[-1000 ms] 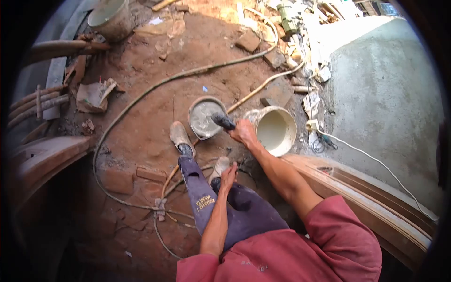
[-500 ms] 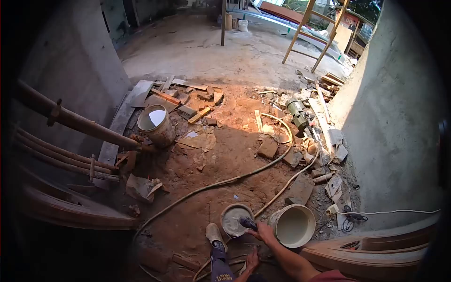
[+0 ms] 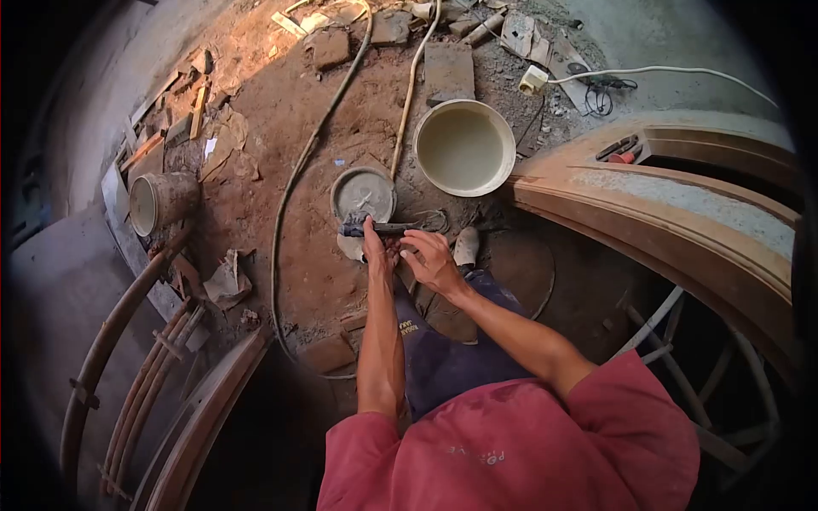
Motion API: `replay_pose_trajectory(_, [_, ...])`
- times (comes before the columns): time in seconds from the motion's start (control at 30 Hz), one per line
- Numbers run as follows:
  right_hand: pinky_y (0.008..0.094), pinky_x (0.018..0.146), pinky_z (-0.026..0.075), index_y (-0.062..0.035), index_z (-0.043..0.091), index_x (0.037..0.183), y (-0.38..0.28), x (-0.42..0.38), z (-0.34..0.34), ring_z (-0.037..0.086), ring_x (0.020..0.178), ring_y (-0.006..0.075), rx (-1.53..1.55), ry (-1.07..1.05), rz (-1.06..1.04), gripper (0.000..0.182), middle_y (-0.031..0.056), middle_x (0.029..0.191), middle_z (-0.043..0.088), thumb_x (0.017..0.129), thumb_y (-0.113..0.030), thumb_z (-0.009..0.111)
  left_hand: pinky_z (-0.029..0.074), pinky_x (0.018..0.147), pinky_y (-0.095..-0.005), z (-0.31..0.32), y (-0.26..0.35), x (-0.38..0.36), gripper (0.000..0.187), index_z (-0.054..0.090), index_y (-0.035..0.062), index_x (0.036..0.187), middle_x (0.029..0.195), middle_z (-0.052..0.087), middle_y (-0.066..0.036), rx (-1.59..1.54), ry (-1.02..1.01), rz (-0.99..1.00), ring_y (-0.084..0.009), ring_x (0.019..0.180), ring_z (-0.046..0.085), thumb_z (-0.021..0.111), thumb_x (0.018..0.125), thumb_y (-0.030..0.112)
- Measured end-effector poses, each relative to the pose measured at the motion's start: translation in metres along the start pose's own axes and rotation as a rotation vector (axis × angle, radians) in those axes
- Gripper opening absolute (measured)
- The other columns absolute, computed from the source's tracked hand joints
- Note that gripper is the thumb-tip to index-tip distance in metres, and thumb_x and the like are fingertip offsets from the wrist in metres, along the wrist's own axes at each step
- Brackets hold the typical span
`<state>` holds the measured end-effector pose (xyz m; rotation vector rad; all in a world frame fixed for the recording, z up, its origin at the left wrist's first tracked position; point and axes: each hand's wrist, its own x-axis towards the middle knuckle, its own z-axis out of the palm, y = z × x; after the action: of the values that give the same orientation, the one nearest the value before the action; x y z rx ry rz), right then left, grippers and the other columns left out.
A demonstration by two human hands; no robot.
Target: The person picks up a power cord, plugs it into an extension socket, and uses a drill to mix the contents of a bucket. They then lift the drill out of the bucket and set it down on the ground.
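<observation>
A dark, slim tool [image 3: 354, 230] lies crosswise over the near edge of a small bucket [image 3: 337, 198] of grey paste. My left hand [image 3: 376, 247] is closed on the tool, its thumb along the top. My right hand [image 3: 433, 262] is at the tool's right end, its fingers bent and apart, fingertips near or touching it. Beside the small bucket, to its upper right, stands a larger pale bucket [image 3: 509, 140] with greyish contents.
Hoses [image 3: 294, 175] run over the dirt floor. A curved wooden frame [image 3: 665, 221] is on the right, with a white cable [image 3: 673, 70] beyond. Another bucket [image 3: 175, 198], wooden poles [image 3: 94, 345] and rubble [image 3: 228, 279] are on the left.
The view has tilted down towards my body. The dark tool has come out of the small bucket's paste and turned crosswise. My left hand has come up onto it; my right hand's grip has loosened.
</observation>
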<state>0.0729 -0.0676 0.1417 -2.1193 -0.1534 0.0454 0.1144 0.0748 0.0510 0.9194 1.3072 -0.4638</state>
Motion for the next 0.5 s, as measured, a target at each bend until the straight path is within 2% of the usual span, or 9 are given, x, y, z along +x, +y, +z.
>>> replay_pose_trajectory(0.03, [0.0367, 0.083, 0.043, -0.0023, 0.064, 0.105, 0.01, -0.022, -0.01, 0.061, 0.096, 0.0289, 0.088, 0.003, 0.18, 0.026, 0.0132, 0.105, 0.065, 0.084, -0.017, 0.064, 0.049, 0.066, -0.0402, 0.0, -0.001, 0.003, 0.045, 0.056, 0.0094, 0.092, 0.076, 0.056, -0.005, 0.003, 0.004, 0.001, -0.0212, 0.068, 0.055, 0.051, 0.084, 0.054])
replay_pose_trajectory(0.07, [0.0354, 0.077, 0.047, -0.002, 0.064, 0.104, 0.026, -0.054, -0.014, 0.063, 0.091, 0.026, 0.181, 0.005, 0.366, 0.026, 0.0121, 0.101, 0.067, 0.084, -0.019, 0.065, 0.047, 0.061, -0.0383, -0.004, -0.005, 0.009, 0.046, 0.055, 0.01, 0.091, 0.073, 0.053, -0.004, 0.046, 0.091, 0.049, -0.0198, 0.065, 0.053, 0.049, 0.083, 0.055])
replay_pose_trajectory(0.13, [0.0331, 0.067, 0.05, -0.0004, 0.064, 0.1, 0.07, -0.107, -0.012, 0.065, 0.078, 0.0181, 0.221, -0.018, 0.765, 0.025, 0.0106, 0.091, 0.068, 0.084, -0.02, 0.067, 0.045, 0.056, -0.0364, -0.017, -0.008, 0.018, 0.047, 0.054, 0.0107, 0.09, 0.07, 0.051, -0.003, 0.11, 0.181, 0.093, -0.0185, 0.061, 0.051, 0.047, 0.082, 0.056])
replay_pose_trajectory(0.2, [0.0308, 0.064, 0.051, 0.0012, 0.064, 0.099, 0.114, -0.137, -0.014, 0.063, 0.073, 0.0136, 0.191, -0.056, 1.001, 0.024, 0.0099, 0.085, 0.068, 0.085, -0.018, 0.066, 0.042, 0.052, -0.0352, -0.027, -0.011, 0.021, 0.045, 0.053, 0.0119, 0.089, 0.067, 0.05, -0.003, 0.089, 0.253, 0.108, -0.0182, 0.058, 0.049, 0.042, 0.082, 0.055])
replay_pose_trajectory(0.23, [0.0285, 0.062, 0.05, 0.0017, 0.064, 0.099, 0.133, -0.148, -0.014, 0.063, 0.072, 0.0132, 0.259, -0.034, 1.062, 0.023, 0.0103, 0.085, 0.068, 0.085, -0.016, 0.066, 0.042, 0.052, -0.0373, -0.026, -0.007, 0.006, 0.044, 0.053, 0.0118, 0.087, 0.067, 0.051, -0.004, 0.072, 0.286, 0.122, -0.0188, 0.059, 0.049, 0.041, 0.083, 0.054])
replay_pose_trajectory(0.27, [0.0262, 0.059, 0.05, 0.0022, 0.064, 0.098, 0.152, -0.154, -0.014, 0.062, 0.07, 0.0128, 0.329, -0.013, 1.118, 0.021, 0.0107, 0.084, 0.068, 0.085, -0.015, 0.065, 0.043, 0.054, -0.0379, -0.03, -0.004, 0.001, 0.045, 0.054, 0.0105, 0.089, 0.068, 0.052, -0.005, 0.076, 0.293, 0.121, -0.0195, 0.06, 0.05, 0.042, 0.082, 0.053])
replay_pose_trajectory(0.33, [0.0237, 0.056, 0.049, 0.003, 0.064, 0.099, 0.172, -0.157, -0.019, 0.061, 0.071, 0.0117, 0.323, 0.017, 1.068, 0.02, 0.0103, 0.084, 0.067, 0.086, -0.013, 0.065, 0.042, 0.048, -0.0357, -0.04, -0.004, -0.006, 0.051, 0.056, 0.006, 0.092, 0.066, 0.053, -0.009, 0.139, 0.278, 0.154, -0.0216, 0.058, 0.051, 0.044, 0.081, 0.054])
replay_pose_trajectory(0.43, [0.0272, 0.061, 0.051, 0.0028, 0.065, 0.098, 0.2, -0.145, -0.018, 0.064, 0.072, 0.0155, 0.221, 0.018, 0.961, 0.023, 0.0125, 0.085, 0.068, 0.085, -0.016, 0.065, 0.043, 0.051, -0.0349, -0.044, -0.004, -0.01, 0.045, 0.056, 0.0082, 0.093, 0.07, 0.053, -0.007, 0.169, 0.29, 0.152, -0.0201, 0.059, 0.05, 0.046, 0.082, 0.051])
replay_pose_trajectory(0.5, [0.0324, 0.069, 0.052, 0.0012, 0.066, 0.097, 0.205, -0.125, -0.018, 0.067, 0.077, 0.0221, 0.029, -0.009, 0.912, 0.026, 0.0146, 0.087, 0.069, 0.083, -0.021, 0.065, 0.043, 0.051, -0.0353, -0.052, -0.003, -0.007, 0.045, 0.056, 0.0076, 0.093, 0.07, 0.054, -0.008, 0.161, 0.258, 0.158, -0.0206, 0.059, 0.051, 0.046, 0.082, 0.05])
